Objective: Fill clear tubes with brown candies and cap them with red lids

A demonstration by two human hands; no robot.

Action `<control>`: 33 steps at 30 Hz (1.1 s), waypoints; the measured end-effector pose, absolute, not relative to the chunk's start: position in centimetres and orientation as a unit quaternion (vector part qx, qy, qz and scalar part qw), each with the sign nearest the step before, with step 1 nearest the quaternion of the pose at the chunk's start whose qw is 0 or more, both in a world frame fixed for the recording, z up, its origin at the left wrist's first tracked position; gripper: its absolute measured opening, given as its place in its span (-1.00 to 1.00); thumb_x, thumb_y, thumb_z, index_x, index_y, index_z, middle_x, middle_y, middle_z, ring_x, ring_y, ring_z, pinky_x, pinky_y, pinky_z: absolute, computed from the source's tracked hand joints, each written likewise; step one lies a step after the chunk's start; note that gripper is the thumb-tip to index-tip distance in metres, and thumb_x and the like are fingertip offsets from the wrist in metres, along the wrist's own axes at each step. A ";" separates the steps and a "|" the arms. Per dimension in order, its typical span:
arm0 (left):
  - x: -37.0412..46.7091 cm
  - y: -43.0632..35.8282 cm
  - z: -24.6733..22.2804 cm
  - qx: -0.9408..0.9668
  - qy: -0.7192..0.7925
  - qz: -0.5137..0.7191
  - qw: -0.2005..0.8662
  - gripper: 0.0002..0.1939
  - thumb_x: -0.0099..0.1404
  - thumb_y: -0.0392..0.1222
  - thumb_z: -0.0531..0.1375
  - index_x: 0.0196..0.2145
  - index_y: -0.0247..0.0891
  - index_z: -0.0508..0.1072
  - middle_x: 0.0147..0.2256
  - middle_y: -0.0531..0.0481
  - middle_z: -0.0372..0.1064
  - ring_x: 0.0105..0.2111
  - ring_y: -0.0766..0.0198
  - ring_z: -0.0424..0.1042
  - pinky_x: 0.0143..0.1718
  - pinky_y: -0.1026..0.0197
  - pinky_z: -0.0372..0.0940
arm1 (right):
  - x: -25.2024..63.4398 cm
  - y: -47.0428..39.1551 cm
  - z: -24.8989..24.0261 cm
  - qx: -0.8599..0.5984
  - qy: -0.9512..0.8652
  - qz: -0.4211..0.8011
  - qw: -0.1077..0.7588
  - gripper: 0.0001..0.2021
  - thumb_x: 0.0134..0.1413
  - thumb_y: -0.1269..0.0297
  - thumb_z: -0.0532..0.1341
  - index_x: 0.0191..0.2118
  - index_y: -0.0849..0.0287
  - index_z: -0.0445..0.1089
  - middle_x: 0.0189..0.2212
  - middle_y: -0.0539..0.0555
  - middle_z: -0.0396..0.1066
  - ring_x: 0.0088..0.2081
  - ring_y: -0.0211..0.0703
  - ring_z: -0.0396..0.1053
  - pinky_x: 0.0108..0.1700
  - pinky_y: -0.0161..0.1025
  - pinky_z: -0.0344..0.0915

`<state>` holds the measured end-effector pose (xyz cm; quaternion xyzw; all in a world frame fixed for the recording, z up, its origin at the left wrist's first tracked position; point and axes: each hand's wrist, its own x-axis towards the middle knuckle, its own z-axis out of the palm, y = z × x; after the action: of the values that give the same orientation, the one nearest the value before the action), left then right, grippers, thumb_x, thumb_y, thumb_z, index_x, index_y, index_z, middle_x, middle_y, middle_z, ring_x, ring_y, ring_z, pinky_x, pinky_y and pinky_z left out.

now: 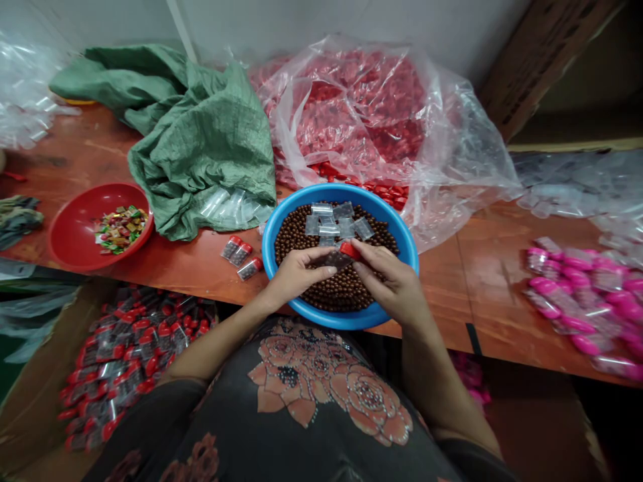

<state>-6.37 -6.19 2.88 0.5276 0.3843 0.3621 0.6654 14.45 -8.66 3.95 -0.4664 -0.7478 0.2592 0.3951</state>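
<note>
Over a blue basin (416, 258) of small brown balls, both hands meet at one small clear container (335, 260) filled with brown balls. My left hand (301, 274) pinches the container's body between thumb and fingers. The fingers of my right hand (389, 278) close on its red cap (349, 250). Several empty clear containers (329, 221) lie on top of the balls, just beyond the hands. Left of the basin, a few filled, red-capped containers (241, 252) rest on the red-brown table (201, 271).
Behind the basin lies a plastic bag of red caps (362, 114). A green sack (201, 147) and red bowl of wrapped sweets (65, 234) are left. Pink-capped containers (583, 288) lie right. Below left, a box holds red-capped containers (130, 355).
</note>
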 end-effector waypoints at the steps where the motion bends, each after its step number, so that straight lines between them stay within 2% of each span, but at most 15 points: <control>1: -6.4 -6.2 2.9 0.541 0.389 0.363 0.651 -0.55 0.18 -0.16 0.33 0.05 -0.22 0.54 0.04 -0.09 0.51 0.06 0.13 0.46 0.23 0.00 0.21 | 14.3 -8.8 4.1 -0.457 -0.766 0.235 0.385 -0.44 0.23 0.39 0.21 0.29 -0.23 0.22 0.14 0.00 0.44 0.13 -0.04 0.41 0.16 0.10 0.36; 5: -6.4 -6.5 3.0 0.578 0.397 0.364 0.613 -0.56 0.22 -0.16 0.30 0.07 -0.20 0.52 0.06 -0.07 0.50 0.08 0.12 0.45 0.26 -0.02 0.19 | 13.9 -9.0 3.7 -0.432 -0.796 0.154 0.395 -0.34 0.23 0.45 0.20 0.32 -0.32 0.11 0.20 -0.03 0.37 0.13 -0.02 0.42 0.09 0.11 0.38; 10: -6.3 -6.9 2.9 0.588 0.409 0.370 0.591 -0.57 0.24 -0.15 0.29 0.08 -0.13 0.52 0.07 -0.04 0.49 0.07 0.11 0.47 0.25 -0.05 0.21 | 13.6 -8.9 2.4 -0.430 -0.797 0.118 0.408 -0.29 0.22 0.46 0.21 0.34 -0.36 0.05 0.20 -0.03 0.38 0.10 -0.01 0.45 0.04 0.12 0.40; 17: -6.0 -7.0 3.4 0.537 0.392 0.371 0.649 -0.53 0.16 -0.13 0.35 0.04 -0.20 0.54 0.01 -0.07 0.53 0.00 0.13 0.49 0.16 0.01 0.30 | 13.1 -8.9 1.3 -0.410 -0.806 0.093 0.416 -0.12 0.06 0.25 0.39 0.41 -0.14 -0.06 0.22 0.15 0.33 0.19 0.10 0.35 0.12 0.13 0.37; 19: -5.5 -6.9 3.5 0.510 0.387 0.380 0.667 -0.54 0.20 -0.05 0.33 0.04 -0.22 0.52 -0.03 -0.09 0.54 -0.04 0.15 0.50 0.09 0.06 0.33 | 12.8 -9.0 1.4 -0.421 -0.802 0.099 0.413 -0.13 0.04 0.22 0.39 0.39 -0.11 -0.05 0.19 0.16 0.34 0.17 0.10 0.35 0.12 0.13 0.36; 21: -4.8 -6.7 3.3 0.470 0.377 0.391 0.696 -0.55 0.31 0.11 0.21 0.01 -0.24 0.52 -0.13 -0.10 0.56 -0.13 0.18 0.51 -0.01 0.12 0.37 | 12.5 -9.1 1.6 -0.432 -0.804 0.118 0.391 -0.17 0.03 0.20 0.39 0.36 -0.10 0.00 0.14 0.16 0.37 0.11 0.10 0.38 0.07 0.11 0.38; 23: -4.0 -6.6 2.9 0.423 0.366 0.388 0.732 -0.44 0.38 0.25 0.03 -0.04 -0.27 0.52 -0.32 -0.09 0.55 -0.31 0.24 0.51 -0.20 0.18 0.40 | 12.3 -9.1 1.7 -0.435 -0.811 0.132 0.368 -0.19 0.03 0.19 0.38 0.34 -0.06 0.01 0.12 0.17 0.38 0.06 0.09 0.39 0.02 0.08 0.39; 25: -3.4 -6.6 2.5 0.386 0.365 0.369 0.763 -0.36 0.39 0.31 -0.05 -0.04 -0.29 0.51 -0.51 -0.02 0.45 -0.52 0.30 0.41 -0.44 0.24 0.33 | 12.1 -9.1 1.9 -0.429 -0.824 0.119 0.352 -0.21 0.03 0.19 0.36 0.33 0.00 0.00 0.12 0.21 0.37 0.05 0.11 0.38 0.01 0.08 0.37; 28: -2.7 -6.8 2.2 0.355 0.381 0.366 0.772 -0.45 0.39 0.21 -0.01 0.06 -0.24 0.43 -0.64 0.10 0.31 -0.68 0.37 0.24 -0.64 0.32 0.14 | 12.1 -9.0 2.1 -0.421 -0.841 0.046 0.338 -0.27 0.01 0.16 0.32 0.27 0.12 0.07 0.09 0.28 0.37 0.04 0.16 0.37 0.01 0.09 0.33; 33: -2.2 -7.4 2.6 0.302 0.383 0.388 0.782 -0.53 0.37 -0.01 -0.01 0.11 -0.30 0.37 -0.70 0.16 0.20 -0.75 0.40 0.11 -0.72 0.37 0.00 | 12.1 -8.8 2.3 -0.394 -0.862 -0.067 0.311 -0.46 -0.03 0.09 0.28 0.06 0.22 0.22 -0.12 0.27 0.47 -0.13 0.12 0.39 -0.13 -0.01 0.31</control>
<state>-2.17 -7.41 2.57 0.3019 0.3825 0.3876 0.7825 12.09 -8.76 2.26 -0.3936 -0.8624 -0.0667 0.3111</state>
